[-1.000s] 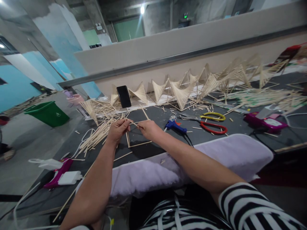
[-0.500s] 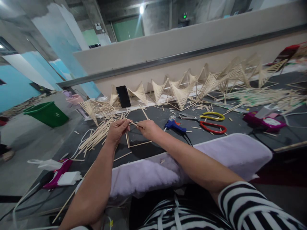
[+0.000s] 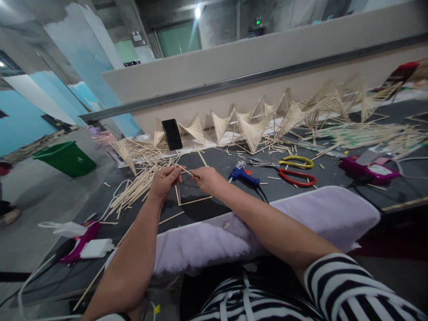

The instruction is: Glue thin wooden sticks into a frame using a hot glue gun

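Observation:
Between my two hands a thin wooden stick (image 3: pixel 186 170) runs across a frame of joined sticks (image 3: pixel 195 201). My left hand (image 3: pixel 165 181) pinches the stick's left part between thumb and fingers. My right hand (image 3: pixel 206 179) grips its right part, with the fingertips partly hidden behind the hand. Part of the frame below is covered by my hands and right forearm. To the right of my right hand lies a blue hot glue gun (image 3: pixel 245 174). Left of my left hand spreads a pile of loose wooden sticks (image 3: pixel 135 191).
Scissors (image 3: pixel 296 171) with yellow and red handles lie right of the glue gun. A black phone (image 3: pixel 172 134) leans upright at the back, beside twisted stick models (image 3: pixel 252 127). Purple power strips (image 3: pixel 82 243) sit at both sides. A lilac cloth pad (image 3: pixel 207 245) covers the front edge.
Almost nothing differs. Both hands stay on the stick in the same place, and the view shifts very slightly.

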Available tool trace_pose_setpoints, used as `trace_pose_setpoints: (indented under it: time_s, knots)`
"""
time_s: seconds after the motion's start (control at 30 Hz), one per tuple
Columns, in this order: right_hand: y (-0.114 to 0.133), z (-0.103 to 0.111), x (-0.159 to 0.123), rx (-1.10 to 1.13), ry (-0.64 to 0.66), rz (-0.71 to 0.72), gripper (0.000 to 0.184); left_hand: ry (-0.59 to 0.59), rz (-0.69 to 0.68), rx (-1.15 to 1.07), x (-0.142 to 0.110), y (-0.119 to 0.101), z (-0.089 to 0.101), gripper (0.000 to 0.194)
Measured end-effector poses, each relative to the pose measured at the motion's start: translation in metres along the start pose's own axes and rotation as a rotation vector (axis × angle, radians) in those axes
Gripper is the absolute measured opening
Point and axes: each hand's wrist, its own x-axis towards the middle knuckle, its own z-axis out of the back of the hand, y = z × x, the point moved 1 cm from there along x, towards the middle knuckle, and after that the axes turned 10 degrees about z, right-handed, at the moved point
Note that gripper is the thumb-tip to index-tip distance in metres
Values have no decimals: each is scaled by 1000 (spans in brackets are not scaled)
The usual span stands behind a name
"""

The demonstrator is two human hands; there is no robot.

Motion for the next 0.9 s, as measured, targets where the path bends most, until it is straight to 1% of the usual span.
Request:
trace_pose_setpoints:
  time_s: [0.13, 0.47, 0.6, 0.73, 0.9]
  knots:
    - [1, 2, 0, -4, 23, -20, 22, -16, -10, -10, 1, 3, 0, 26]
    - [-1, -1, 0, 18, 5, -8, 22, -23, -12, -30, 0, 4, 1, 25]
    - [-1, -1, 0, 16, 18, -1, 22, -11, -11, -32, 0, 4, 1, 25]
    - [-1, -3, 0, 11, 0, 5, 22, 3, -1, -31, 0, 3, 1, 26]
    - [-2, -4, 0, 34, 6, -9, 22, -29, 3, -33, -1, 2, -1, 27]
